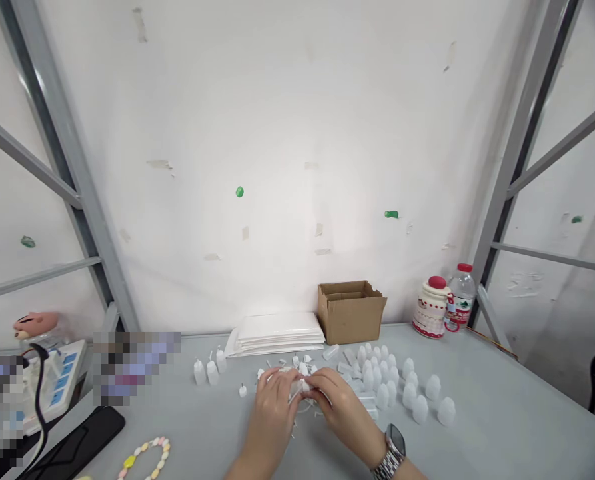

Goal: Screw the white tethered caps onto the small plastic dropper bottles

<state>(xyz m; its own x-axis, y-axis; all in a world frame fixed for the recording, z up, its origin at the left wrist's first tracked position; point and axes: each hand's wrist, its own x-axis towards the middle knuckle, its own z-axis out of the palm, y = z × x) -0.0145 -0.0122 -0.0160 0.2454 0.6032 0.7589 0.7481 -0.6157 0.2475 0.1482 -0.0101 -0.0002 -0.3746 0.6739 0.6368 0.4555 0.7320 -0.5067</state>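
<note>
My left hand [276, 400] and my right hand [339, 402] meet over the middle of the grey table, fingertips closed together. Pinched between them is a small white plastic piece [304, 385], partly hidden by the fingers, so its full shape does not show. Around and behind the fingertips lie several small white plastic parts [304, 369]. To the right are clear plastic tubes [368, 398] and a cluster of frosted white dome-shaped pieces [377, 378]. Left of my hands, white bottle-shaped pieces with thin tips [212, 372] stand upright, with a smaller white piece [242, 391] nearer.
Against the wall are a stack of white sheets [277, 331] and an opened cardboard box [356, 320]. A decorated jar [431, 310] and a water bottle [462, 293] stand at the back right. At left lie a power strip [66, 380], a black phone [77, 445] and a bead bracelet [164, 447].
</note>
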